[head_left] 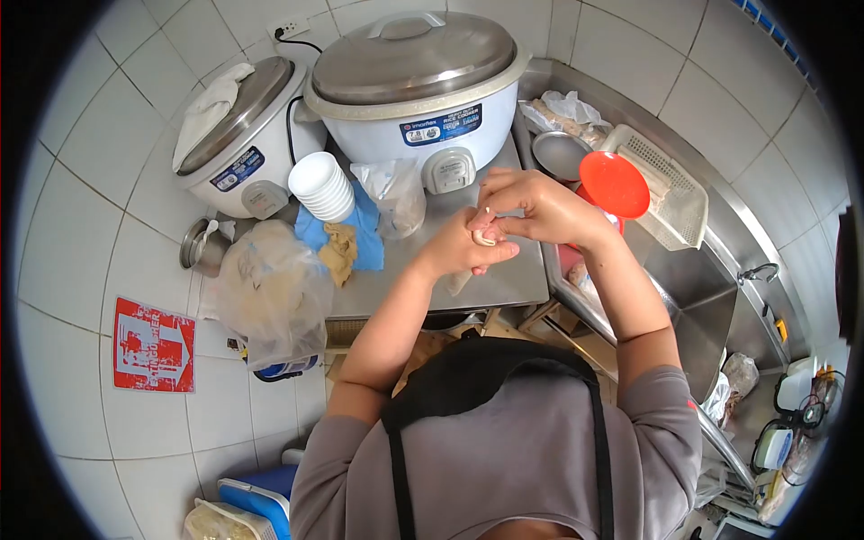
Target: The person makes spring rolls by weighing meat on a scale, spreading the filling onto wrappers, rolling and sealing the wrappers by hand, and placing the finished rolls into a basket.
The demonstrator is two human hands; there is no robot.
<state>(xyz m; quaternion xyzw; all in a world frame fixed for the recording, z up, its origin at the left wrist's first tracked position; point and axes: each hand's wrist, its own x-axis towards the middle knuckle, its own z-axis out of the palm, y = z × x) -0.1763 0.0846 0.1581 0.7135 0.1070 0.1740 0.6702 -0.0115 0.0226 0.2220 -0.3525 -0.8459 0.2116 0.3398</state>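
Both hands meet above the right part of the steel counter (423, 279). My left hand (459, 245) has its fingers closed around a small pale piece (484, 238), perhaps dough or food. From the right, my right hand (526, 205) pinches at the same piece with bent fingers. A pale, pointed thing (459, 282) hangs below my left hand; I cannot make out what it is. Nearest on the left is a clear plastic bag (396, 198) on the counter.
Two rice cookers (414, 90) (236, 135) stand behind. Stacked white bowls (320, 184), a blue cloth (364, 229), a tan cloth (338, 254) and a large plastic bag (270, 288) lie left. Right are a red plate (615, 184), a white basket (670, 198) and a sink (702, 315).
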